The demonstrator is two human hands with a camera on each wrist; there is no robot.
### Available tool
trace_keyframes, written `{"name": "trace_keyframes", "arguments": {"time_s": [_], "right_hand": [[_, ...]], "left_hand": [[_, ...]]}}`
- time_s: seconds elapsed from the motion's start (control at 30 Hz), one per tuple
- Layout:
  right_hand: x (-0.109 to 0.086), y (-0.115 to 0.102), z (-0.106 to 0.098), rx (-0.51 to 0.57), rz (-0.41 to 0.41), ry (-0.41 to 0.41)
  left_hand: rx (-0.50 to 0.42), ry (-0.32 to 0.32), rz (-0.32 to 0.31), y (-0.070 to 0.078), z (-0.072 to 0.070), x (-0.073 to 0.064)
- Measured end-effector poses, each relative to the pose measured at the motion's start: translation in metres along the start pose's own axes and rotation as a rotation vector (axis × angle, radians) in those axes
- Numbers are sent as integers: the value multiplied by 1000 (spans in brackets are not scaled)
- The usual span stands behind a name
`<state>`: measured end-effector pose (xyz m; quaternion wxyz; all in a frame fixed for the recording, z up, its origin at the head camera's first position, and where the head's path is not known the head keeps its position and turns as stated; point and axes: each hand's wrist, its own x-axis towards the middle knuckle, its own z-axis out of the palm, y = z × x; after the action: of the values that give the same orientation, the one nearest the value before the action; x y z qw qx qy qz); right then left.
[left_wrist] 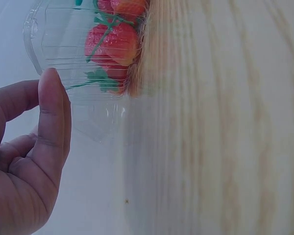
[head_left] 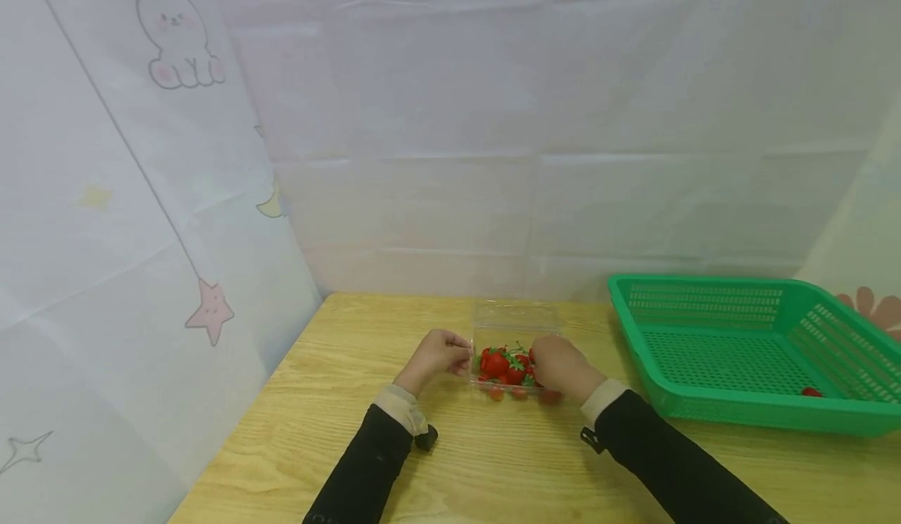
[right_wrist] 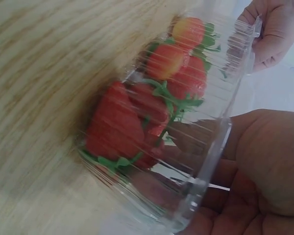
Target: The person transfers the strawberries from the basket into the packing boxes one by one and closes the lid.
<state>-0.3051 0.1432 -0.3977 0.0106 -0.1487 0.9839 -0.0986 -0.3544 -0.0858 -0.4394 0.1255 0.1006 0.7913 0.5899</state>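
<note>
A clear plastic box (head_left: 507, 387) with its lid (head_left: 517, 317) folded back sits on the wooden table, holding several red strawberries (head_left: 497, 364) with green leaves. My left hand (head_left: 439, 356) pinches the box's left rim between thumb and fingers; the left wrist view shows those fingertips at the edge of the wall. Over the box's right end, my right hand (head_left: 563, 367) reaches inside. Through the ribbed wall in the right wrist view, its thumb and finger close around a strawberry (right_wrist: 153, 152) at that end, partly hidden behind a larger strawberry (right_wrist: 115, 122).
To the right stands a green plastic basket (head_left: 633, 344) with mesh sides, one small red thing (head_left: 812, 392) lying in it. A pale printed cloth (head_left: 436, 117) hangs behind the table (head_left: 493, 461) and along the left side.
</note>
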Motion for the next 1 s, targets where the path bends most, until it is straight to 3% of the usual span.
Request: {"name": "trace_keyframes", "arguments": {"time_s": [0.23,0.47,0.7,1.0], "right_hand": [[-7,4,-15,-2,-54,37],[-31,24,-64,62,-49,51],[-62,76,-105,28,-27,147],[-100,153,-113,-5,75,129]], "left_hand": [[-5,5,-5,0,-1,0],[-9,-4,15,3,0,-1],[5,6,2,8,-1,-1],[9,0,-1,6,-3,-3]]}}
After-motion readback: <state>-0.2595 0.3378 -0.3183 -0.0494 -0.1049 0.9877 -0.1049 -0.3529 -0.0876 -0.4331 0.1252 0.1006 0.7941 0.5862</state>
